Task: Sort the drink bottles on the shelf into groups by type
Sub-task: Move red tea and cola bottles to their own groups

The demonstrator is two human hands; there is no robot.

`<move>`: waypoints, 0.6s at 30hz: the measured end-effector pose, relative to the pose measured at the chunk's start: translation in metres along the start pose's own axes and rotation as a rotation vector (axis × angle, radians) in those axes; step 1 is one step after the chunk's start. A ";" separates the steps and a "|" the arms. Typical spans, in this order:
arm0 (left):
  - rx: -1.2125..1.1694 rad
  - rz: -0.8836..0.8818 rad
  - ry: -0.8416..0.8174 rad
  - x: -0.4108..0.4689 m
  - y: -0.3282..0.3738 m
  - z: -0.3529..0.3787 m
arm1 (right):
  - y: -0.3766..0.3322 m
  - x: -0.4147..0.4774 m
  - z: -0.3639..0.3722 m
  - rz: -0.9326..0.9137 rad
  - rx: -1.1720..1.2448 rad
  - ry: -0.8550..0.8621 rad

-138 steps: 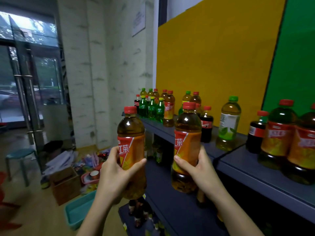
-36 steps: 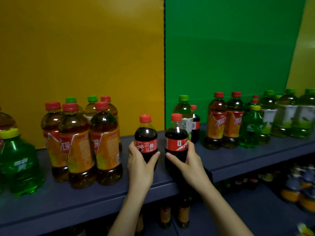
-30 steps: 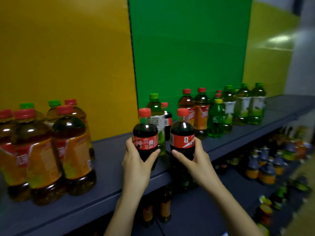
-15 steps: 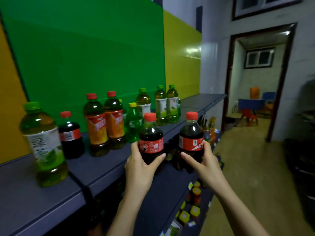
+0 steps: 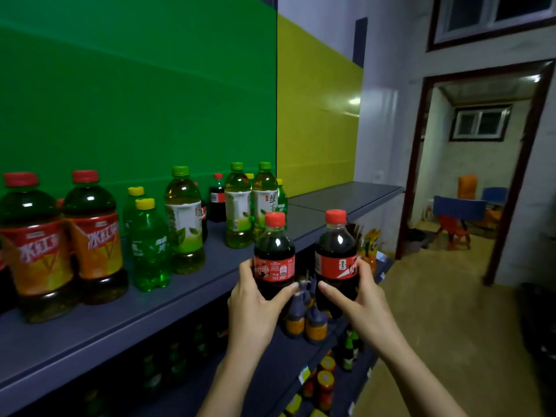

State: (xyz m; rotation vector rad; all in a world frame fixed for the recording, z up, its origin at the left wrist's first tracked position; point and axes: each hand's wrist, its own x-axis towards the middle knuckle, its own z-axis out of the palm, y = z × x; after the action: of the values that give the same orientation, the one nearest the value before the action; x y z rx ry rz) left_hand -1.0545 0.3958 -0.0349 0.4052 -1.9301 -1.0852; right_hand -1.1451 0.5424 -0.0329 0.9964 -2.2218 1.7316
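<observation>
My left hand point(image 5: 255, 302) grips a small cola bottle point(image 5: 273, 251) with a red cap and red label, held upright in the air in front of the shelf edge. My right hand point(image 5: 358, 299) grips a second small cola bottle point(image 5: 336, 251) beside it. On the grey top shelf point(image 5: 126, 320) stand two big iced-tea bottles point(image 5: 93, 236) with orange labels at the left, green soda bottles point(image 5: 149, 245) with yellow caps, green-tea bottles point(image 5: 184, 218) with green caps, and another small cola bottle point(image 5: 217, 197) at the back.
The far right end of the shelf top point(image 5: 346, 195) is bare. Lower shelves point(image 5: 279, 365) hold several small bottles and jars. A green and yellow panel wall backs the shelf. To the right is open floor point(image 5: 445, 311) and a doorway point(image 5: 475, 176) into a room with chairs.
Earlier I held two iced-tea bottles; then I lifted two cola bottles off the shelf middle. My view has swung right along the shelf, carrying both colas toward its right end.
</observation>
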 end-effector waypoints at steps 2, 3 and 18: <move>0.019 -0.002 0.024 0.012 -0.004 0.011 | 0.009 0.016 0.000 -0.009 0.021 -0.023; 0.030 -0.003 0.039 0.018 -0.006 0.016 | 0.013 0.025 0.002 -0.017 0.033 -0.037; 0.220 -0.054 0.338 0.103 -0.067 0.018 | 0.045 0.151 0.100 -0.124 0.220 -0.269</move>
State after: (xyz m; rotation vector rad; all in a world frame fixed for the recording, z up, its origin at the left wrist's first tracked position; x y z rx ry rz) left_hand -1.1364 0.3029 -0.0396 0.7185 -1.7456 -0.7809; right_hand -1.2597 0.3955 -0.0259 1.4623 -2.0913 1.9144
